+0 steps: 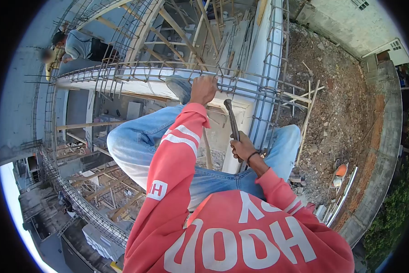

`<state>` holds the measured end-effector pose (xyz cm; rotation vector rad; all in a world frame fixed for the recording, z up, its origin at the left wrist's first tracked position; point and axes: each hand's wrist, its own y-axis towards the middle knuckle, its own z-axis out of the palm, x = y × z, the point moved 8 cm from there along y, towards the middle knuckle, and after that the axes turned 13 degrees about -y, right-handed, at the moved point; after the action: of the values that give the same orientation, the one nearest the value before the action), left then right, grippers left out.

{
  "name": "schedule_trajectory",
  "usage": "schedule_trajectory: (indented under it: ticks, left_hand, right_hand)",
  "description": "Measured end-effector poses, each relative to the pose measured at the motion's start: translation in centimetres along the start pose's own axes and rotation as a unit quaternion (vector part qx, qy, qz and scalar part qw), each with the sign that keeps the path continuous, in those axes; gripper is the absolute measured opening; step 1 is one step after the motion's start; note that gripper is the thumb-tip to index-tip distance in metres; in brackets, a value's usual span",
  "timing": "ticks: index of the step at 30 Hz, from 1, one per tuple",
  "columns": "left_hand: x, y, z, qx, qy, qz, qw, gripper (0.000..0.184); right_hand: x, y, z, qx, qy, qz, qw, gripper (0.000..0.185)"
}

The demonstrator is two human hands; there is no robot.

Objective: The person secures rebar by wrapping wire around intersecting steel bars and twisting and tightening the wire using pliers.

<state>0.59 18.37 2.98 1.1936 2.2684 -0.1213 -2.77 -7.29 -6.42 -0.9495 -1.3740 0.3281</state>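
Red hoodie point(254, 207) | right hand point(244, 148): dark tool point(232, 119) | long axis forward, slightly left

- Co-worker point(82, 46) far upper left, grey top, bent over
- Timber props point(175, 25) slanting through the bay below, top centre
- Rubble ground point(331, 98) on the right, brown, stony
- Loose wooden battens point(306, 129) crossed at the rubble's near edge
- Orange object point(341, 170) further right, too small to identify
- Grey boundary wall point(390, 102) beyond, green foliage point(386, 227) behind it
- Pale stacked blocks point(99, 242), lower left
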Motion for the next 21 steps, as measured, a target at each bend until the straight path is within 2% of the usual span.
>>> schedule_trajectory:
  ticks: [1, 2, 3, 4, 5, 7, 10, 11, 14, 16, 18, 19, 20, 21]
  left_hand:
    - [1.0, 1.0, 0.6, 0.076, -0.033, -0.033, 0.996, 0.038]
    - [1.6, 1.7, 1.4, 0.146, -0.064, -0.065, 0.985, 0.039]
    - [1.9, 2.2, 1.4, 0.125, -0.090, -0.085, 0.984, 0.041]
    - [2.3, 2.8, 1.8, 0.125, -0.083, -0.074, 0.986, 0.041]
    - [2.6, 2.9, 2.3, 0.119, -0.077, -0.055, 0.988, 0.041]
    - [3.3, 2.6, 3.5, 0.119, -0.051, -0.025, 0.991, 0.039]
    - [5.2, 3.5, 5.6, 0.158, -0.014, 0.013, 0.987, 0.036]
    - [3.5, 3.2, 3.8, 0.139, -0.049, -0.031, 0.989, 0.035]
    - [2.1, 3.1, 3.5, 0.143, -0.017, 0.004, 0.990, 0.034]
    - [2.3, 2.9, 3.6, 0.131, 0.005, 0.014, 0.991, 0.035]
    - [3.3, 3.1, 4.0, 0.131, -0.019, -0.011, 0.991, 0.035]
    - [3.8, 3.1, 4.9, 0.157, 0.028, 0.009, 0.987, 0.033]
    - [4.5, 3.2, 5.5, 0.160, 0.027, 0.010, 0.987, 0.033]
    - [4.7, 3.4, 5.6, 0.164, 0.027, 0.014, 0.986, 0.032]
  right_hand:
    - [-0.4, 1.9, 0.8, -0.016, -0.071, -0.013, 0.997, 0.034]
    - [-0.8, 3.3, 1.8, -0.018, -0.060, -0.021, 0.998, 0.034]
    - [0.1, 4.3, 1.3, -0.107, -0.175, -0.066, 0.976, 0.035]
    - [2.2, 4.4, 0.6, -0.198, -0.284, -0.107, 0.932, 0.037]
    - [2.6, 4.5, 0.7, -0.202, -0.276, -0.109, 0.934, 0.037]
    - [2.5, 4.1, 0.6, -0.201, -0.207, -0.045, 0.956, 0.035]
    - [2.4, 6.3, 2.3, -0.226, -0.228, -0.064, 0.945, 0.035]
    - [0.9, 8.1, 2.1, -0.268, -0.197, -0.047, 0.942, 0.035]
    - [1.9, 6.4, 1.4, -0.257, -0.135, -0.035, 0.956, 0.037]
    - [2.7, 6.1, 1.9, -0.256, -0.154, -0.005, 0.954, 0.033]
    - [4.9, 6.7, 1.0, -0.281, -0.157, -0.073, 0.944, 0.028]
    - [5.3, 7.6, 0.4, -0.298, -0.092, -0.079, 0.947, 0.027]
    - [6.0, 9.0, -0.3, -0.298, -0.091, -0.076, 0.947, 0.027]
    - [6.2, 11.0, -0.9, -0.264, -0.064, -0.033, 0.962, 0.029]
